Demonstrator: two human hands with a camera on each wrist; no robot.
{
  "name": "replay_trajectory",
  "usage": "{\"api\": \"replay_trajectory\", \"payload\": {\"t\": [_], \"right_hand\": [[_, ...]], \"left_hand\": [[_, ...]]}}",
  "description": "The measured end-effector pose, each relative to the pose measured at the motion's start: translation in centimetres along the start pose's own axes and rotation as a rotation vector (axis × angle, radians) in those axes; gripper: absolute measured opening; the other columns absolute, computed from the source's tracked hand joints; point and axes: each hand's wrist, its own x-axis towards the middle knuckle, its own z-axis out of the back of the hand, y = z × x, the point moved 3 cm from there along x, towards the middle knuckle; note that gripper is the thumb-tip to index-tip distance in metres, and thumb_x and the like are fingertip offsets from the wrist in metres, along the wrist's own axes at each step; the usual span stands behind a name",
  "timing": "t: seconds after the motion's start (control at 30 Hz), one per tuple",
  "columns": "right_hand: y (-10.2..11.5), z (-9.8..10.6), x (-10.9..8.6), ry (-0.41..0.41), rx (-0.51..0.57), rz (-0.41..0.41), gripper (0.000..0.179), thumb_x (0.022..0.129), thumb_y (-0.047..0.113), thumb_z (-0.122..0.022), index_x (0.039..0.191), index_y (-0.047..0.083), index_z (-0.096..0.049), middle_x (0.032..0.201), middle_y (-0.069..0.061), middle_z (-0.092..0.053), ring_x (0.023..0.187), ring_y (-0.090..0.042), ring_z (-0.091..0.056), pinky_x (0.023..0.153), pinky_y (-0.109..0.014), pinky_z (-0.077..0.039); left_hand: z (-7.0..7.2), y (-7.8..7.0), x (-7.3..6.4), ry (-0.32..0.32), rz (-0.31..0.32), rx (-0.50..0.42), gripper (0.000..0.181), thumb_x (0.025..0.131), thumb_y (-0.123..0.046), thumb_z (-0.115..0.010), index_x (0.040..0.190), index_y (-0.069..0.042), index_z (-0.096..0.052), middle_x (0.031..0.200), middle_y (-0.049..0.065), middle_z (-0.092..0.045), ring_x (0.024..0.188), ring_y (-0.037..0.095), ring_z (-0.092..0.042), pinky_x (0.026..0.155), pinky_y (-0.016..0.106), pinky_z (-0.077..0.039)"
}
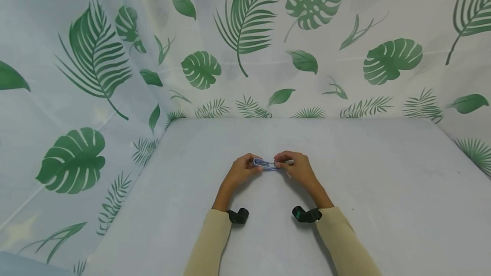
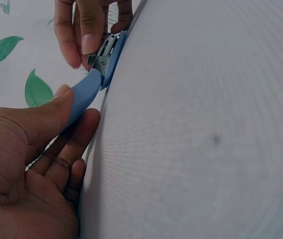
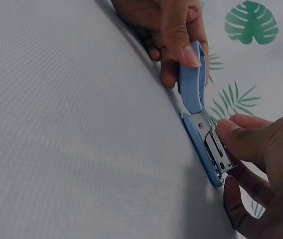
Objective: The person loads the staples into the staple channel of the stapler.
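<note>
A small light-blue stapler [image 1: 268, 166] lies between both hands, its cover swung back from the metal magazine. My left hand [image 1: 241, 170] pinches the blue cover [image 2: 85, 94] between thumb and fingers. At the other end, my right hand [image 1: 301, 168] holds the metal magazine [image 3: 212, 142] with its thumb against the side. The blue base [image 3: 201, 149] sits along the table surface in the right wrist view. Whether any staples lie inside the magazine cannot be made out.
A white-covered table [image 1: 368, 173] spreads around the hands. Behind it and at the sides hangs a white curtain [image 1: 264, 76] printed with green leaves. Each wrist carries a black camera [image 1: 239, 216] on a strap, below beige sleeves.
</note>
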Motion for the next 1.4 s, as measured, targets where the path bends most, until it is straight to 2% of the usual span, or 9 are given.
{"api": "replay_trajectory", "payload": {"t": [0.27, 0.53, 0.63, 0.73, 0.8, 0.97, 1.2, 1.4], "right_hand": [[0.0, 0.0, 0.1, -0.003, -0.046, 0.035, 0.013, 0.086, 0.009, -0.074, 0.098, 0.008, -0.075, 0.098, -0.009, -0.076, 0.098, -0.027, -0.070, 0.083, -0.046, -0.054], [-0.2, 0.1, -0.1, 0.040, -0.039, -0.011, 0.014, 0.090, 0.014, -0.070, 0.101, 0.007, -0.075, 0.103, -0.011, -0.075, 0.098, -0.028, -0.070, 0.084, -0.044, -0.055], [-0.1, -0.1, 0.0, 0.022, -0.026, -0.016, 0.014, 0.091, 0.016, -0.070, 0.098, 0.006, -0.075, 0.099, -0.012, -0.075, 0.094, -0.027, -0.069, 0.081, -0.040, -0.053], [0.2, -0.6, 0.1, -0.009, -0.040, -0.049, 0.013, 0.091, 0.016, -0.070, 0.095, 0.005, -0.075, 0.097, -0.012, -0.074, 0.090, -0.025, -0.067, 0.078, -0.036, -0.049], [0.2, -0.8, 0.2, -0.027, -0.055, -0.102, 0.012, 0.090, 0.016, -0.070, 0.093, 0.006, -0.075, 0.097, -0.012, -0.074, 0.089, -0.024, -0.065, 0.077, -0.034, -0.047], [0.3, -1.0, 0.4, -0.036, -0.072, -0.201, 0.011, 0.090, 0.016, -0.070, 0.093, 0.006, -0.075, 0.099, -0.012, -0.073, 0.092, -0.025, -0.062, 0.079, -0.036, -0.044], [0.2, -0.8, 0.4, -0.005, -0.058, -0.236, 0.016, 0.092, 0.018, -0.068, 0.097, 0.005, -0.075, 0.103, -0.014, -0.072, 0.097, -0.027, -0.062, 0.083, -0.040, -0.045], [0.2, -0.7, 0.5, 0.003, -0.059, -0.250, 0.017, 0.092, 0.019, -0.067, 0.098, 0.005, -0.075, 0.103, -0.013, -0.072, 0.094, -0.026, -0.061, 0.078, -0.035, -0.045]], "left_hand": [[0.0, -0.1, -0.1, -0.007, -0.018, 0.017, 0.030, 0.090, -0.024, -0.072, 0.115, -0.008, -0.066, 0.101, 0.005, -0.068, 0.083, 0.014, -0.054, 0.077, 0.028, -0.044], [0.1, -0.1, -0.1, -0.003, 0.008, 0.009, 0.032, 0.089, -0.024, -0.073, 0.116, -0.009, -0.066, 0.102, 0.007, -0.068, 0.084, 0.015, -0.054, 0.078, 0.029, -0.044], [0.1, -0.1, -0.1, -0.004, 0.010, 0.006, 0.032, 0.089, -0.024, -0.073, 0.117, -0.010, -0.066, 0.102, 0.008, -0.069, 0.083, 0.015, -0.054, 0.077, 0.030, -0.045], [0.2, 0.0, -0.1, -0.005, 0.004, 0.000, 0.032, 0.089, -0.023, -0.073, 0.116, -0.009, -0.066, 0.104, 0.008, -0.070, 0.083, 0.015, -0.056, 0.078, 0.030, -0.046], [0.2, 0.1, -0.1, -0.001, 0.000, -0.008, 0.032, 0.089, -0.023, -0.073, 0.117, -0.009, -0.065, 0.106, 0.009, -0.070, 0.084, 0.014, -0.057, 0.079, 0.030, -0.047], [0.0, 0.1, 0.1, 0.005, -0.005, -0.010, 0.033, 0.089, -0.022, -0.073, 0.118, -0.008, -0.065, 0.107, 0.010, -0.070, 0.084, 0.013, -0.057, 0.079, 0.028, -0.047], [0.0, 0.1, 0.0, 0.002, 0.002, 0.000, 0.033, 0.089, -0.023, -0.073, 0.118, -0.009, -0.065, 0.106, 0.008, -0.070, 0.085, 0.013, -0.058, 0.080, 0.030, -0.047], [-0.1, 0.2, 0.2, -0.002, 0.000, 0.008, 0.033, 0.089, -0.023, -0.073, 0.118, -0.009, -0.065, 0.103, 0.008, -0.069, 0.083, 0.013, -0.055, 0.078, 0.029, -0.045]]}}
